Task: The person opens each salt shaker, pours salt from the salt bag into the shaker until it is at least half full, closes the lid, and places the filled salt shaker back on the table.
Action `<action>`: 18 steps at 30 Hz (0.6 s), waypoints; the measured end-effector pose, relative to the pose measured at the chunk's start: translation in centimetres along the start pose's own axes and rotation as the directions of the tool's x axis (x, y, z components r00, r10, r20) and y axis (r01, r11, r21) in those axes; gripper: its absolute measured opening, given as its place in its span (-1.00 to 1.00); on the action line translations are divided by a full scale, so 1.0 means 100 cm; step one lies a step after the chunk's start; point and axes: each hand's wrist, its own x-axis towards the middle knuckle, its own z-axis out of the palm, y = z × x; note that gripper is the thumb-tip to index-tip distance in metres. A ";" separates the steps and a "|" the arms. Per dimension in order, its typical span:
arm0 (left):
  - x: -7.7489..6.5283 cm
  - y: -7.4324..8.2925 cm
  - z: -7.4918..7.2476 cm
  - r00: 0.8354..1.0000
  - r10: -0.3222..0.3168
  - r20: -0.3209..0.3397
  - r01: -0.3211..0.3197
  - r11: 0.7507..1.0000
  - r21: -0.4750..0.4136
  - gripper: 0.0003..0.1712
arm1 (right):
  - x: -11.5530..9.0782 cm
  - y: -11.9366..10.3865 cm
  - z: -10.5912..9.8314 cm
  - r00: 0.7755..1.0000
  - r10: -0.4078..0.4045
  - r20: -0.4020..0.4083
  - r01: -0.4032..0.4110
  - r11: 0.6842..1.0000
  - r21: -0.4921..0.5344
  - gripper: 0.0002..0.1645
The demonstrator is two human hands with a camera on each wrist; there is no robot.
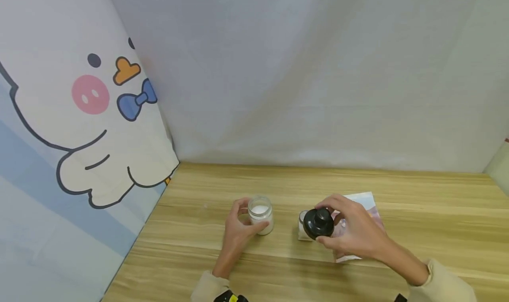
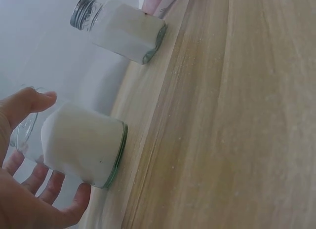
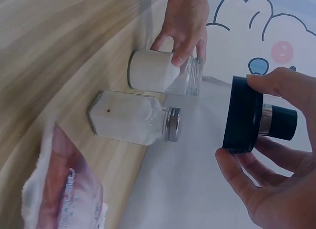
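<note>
A round glass jar [image 1: 260, 224] of white powder stands upright and uncovered on the table. My left hand [image 1: 236, 232] holds it from the left, thumb across the front and fingers around the far side. In the air to the right, my right hand [image 1: 358, 231] grips a black lid [image 1: 318, 223] by its rim; the lid has a knob and a silver band [image 3: 265, 119]. Below that lid stands a squarish glass bottle [image 3: 126, 115] of white powder, its metal screw cap [image 3: 172, 124] on. The head view shows the bottle partly hidden by the black lid.
A pink and white printed bag [image 1: 367, 203] lies right of the bottle, partly under my right hand. The wooden table [image 1: 191, 196] meets a pale curtain [image 1: 310, 94] at the back. A cartoon-printed cloth [image 1: 131, 160] hangs on the left. White specks [image 2: 222, 140] lie on the table.
</note>
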 end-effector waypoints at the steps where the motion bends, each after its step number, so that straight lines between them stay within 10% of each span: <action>1: 0.000 0.001 0.000 1.000 -0.001 0.002 0.001 1.000 -0.007 -0.26 | 0.003 0.001 0.000 1.000 -0.006 0.000 0.006 1.000 0.011 -0.40; 18: -0.006 0.025 0.004 0.999 -0.036 -0.010 0.036 0.999 0.021 -0.27 | 0.054 0.008 0.009 0.996 0.016 0.093 -0.018 1.000 0.017 -0.42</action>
